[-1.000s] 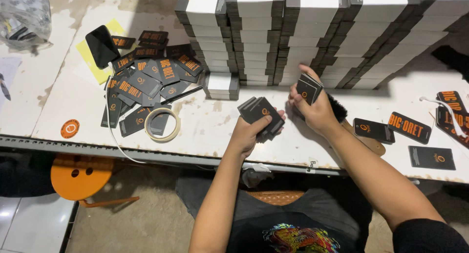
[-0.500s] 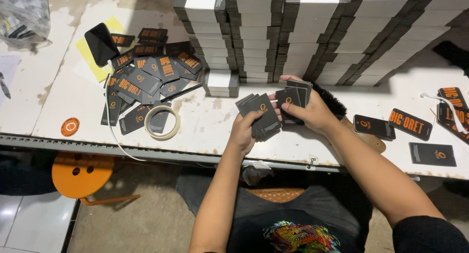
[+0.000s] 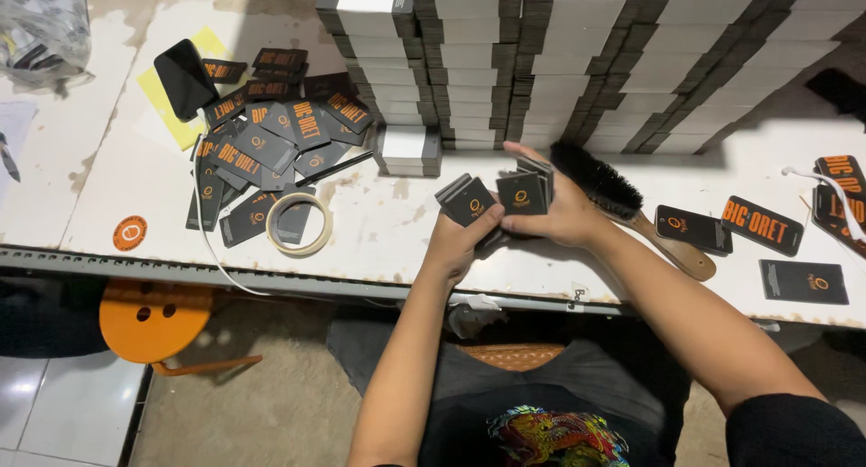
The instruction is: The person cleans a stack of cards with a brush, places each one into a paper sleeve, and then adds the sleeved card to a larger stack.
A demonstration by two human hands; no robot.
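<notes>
My left hand (image 3: 462, 240) holds a fanned stack of small black cards with orange marks (image 3: 466, 201) above the white table's front edge (image 3: 379, 250). My right hand (image 3: 559, 216) grips a second bunch of the same black cards (image 3: 525, 191), brought close against the left-hand stack. Both hands meet near the table's middle, in front of tall rows of stacked white-and-black boxes (image 3: 559, 61).
A heap of black and orange cards (image 3: 271, 142) lies at the left with a tape ring (image 3: 298, 223), a black phone (image 3: 185, 77) and a white cable. A wooden brush (image 3: 622, 205) and more cards (image 3: 762, 225) lie at the right. An orange stool (image 3: 153, 318) stands below.
My right hand has brought its cards down and left from near the boxes until they meet the stack in my left hand. The left hand has barely moved.
</notes>
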